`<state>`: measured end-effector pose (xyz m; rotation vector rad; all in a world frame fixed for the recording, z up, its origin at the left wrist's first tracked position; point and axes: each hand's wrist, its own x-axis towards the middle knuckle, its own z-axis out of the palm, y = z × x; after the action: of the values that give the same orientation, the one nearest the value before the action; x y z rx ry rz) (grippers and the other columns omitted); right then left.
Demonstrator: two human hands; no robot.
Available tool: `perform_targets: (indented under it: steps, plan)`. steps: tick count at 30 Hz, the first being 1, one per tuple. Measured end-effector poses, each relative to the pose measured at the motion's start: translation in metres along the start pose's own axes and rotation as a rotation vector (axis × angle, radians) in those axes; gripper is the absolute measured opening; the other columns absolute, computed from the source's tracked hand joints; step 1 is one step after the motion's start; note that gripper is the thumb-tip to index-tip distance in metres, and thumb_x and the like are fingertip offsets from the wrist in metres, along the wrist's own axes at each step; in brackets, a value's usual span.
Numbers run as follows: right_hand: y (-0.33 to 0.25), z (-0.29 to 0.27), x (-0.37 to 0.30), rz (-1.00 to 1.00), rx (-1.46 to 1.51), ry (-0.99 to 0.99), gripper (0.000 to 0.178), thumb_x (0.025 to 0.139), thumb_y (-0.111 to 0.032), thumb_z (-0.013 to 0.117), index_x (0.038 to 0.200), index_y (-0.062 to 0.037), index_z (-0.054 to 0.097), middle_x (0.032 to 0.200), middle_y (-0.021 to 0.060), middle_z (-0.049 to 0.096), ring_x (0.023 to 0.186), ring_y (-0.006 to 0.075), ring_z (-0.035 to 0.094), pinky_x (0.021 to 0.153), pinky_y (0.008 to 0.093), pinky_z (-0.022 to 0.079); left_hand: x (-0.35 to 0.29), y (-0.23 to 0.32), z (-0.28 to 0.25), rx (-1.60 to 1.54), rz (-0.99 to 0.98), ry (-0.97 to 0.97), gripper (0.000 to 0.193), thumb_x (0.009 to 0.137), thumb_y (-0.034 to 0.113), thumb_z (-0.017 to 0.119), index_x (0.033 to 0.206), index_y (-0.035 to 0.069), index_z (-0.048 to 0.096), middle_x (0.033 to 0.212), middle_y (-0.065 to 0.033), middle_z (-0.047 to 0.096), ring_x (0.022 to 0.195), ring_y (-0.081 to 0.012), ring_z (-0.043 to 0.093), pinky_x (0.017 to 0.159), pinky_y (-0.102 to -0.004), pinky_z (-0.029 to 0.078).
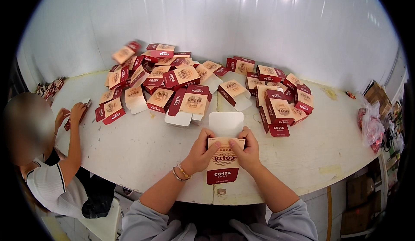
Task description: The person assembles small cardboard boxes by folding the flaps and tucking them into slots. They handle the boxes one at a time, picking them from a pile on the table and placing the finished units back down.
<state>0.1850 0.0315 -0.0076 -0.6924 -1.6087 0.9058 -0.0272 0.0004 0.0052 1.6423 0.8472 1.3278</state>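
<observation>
Between my two hands is a small red and beige cardboard box (223, 167), its white flap (226, 123) standing up at the far end and its red end toward me. My left hand (200, 151) grips the box's left edge, thumb on the beige face and fingers behind. On the right edge my right hand (247, 151) holds it the same way, its thumb also on the beige face. Fingers under the box are hidden. Just beyond my hands lies an open-flapped carton (193, 103), part of a heap of like boxes.
More boxes pile up at the right (280, 107) against the white wall (207, 20). At the left a co-worker's hands (71, 113) handle another box; one blurred box (126, 52) is above the heap. A plastic bag (371, 122) hangs by the white table's (151, 159) right edge.
</observation>
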Motion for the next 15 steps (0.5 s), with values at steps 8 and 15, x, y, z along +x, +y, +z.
perform_targets:
  steps: [8,15]
  plan:
    - [-0.044,0.002,0.02,0.122,0.525,0.114,0.046,0.11,-0.034,0.054,0.144,-0.0039,0.047,0.136,0.0132,0.061,0.124,0.0215,0.059,0.106,0.0388,0.048,0.004,0.007,-0.001,-0.011,0.017,0.015,0.028,0.108,0.022,0.062,0.123,0.004,0.047,0.103,-0.0039,0.056,0.09,-0.0108,0.053,0.081,-0.0287,0.049]
    - [-0.013,-0.03,0.02,0.334,0.743,-0.112,0.027,0.11,-0.032,0.06,0.105,-0.0049,0.062,0.136,0.0171,0.064,0.125,0.0255,0.063,0.103,0.0445,0.054,0.005,0.013,0.0,0.051,-0.035,-0.12,0.03,0.108,0.02,0.063,0.127,0.003,0.046,0.114,-0.0061,0.055,0.1,-0.0112,0.054,0.089,-0.0281,0.049]
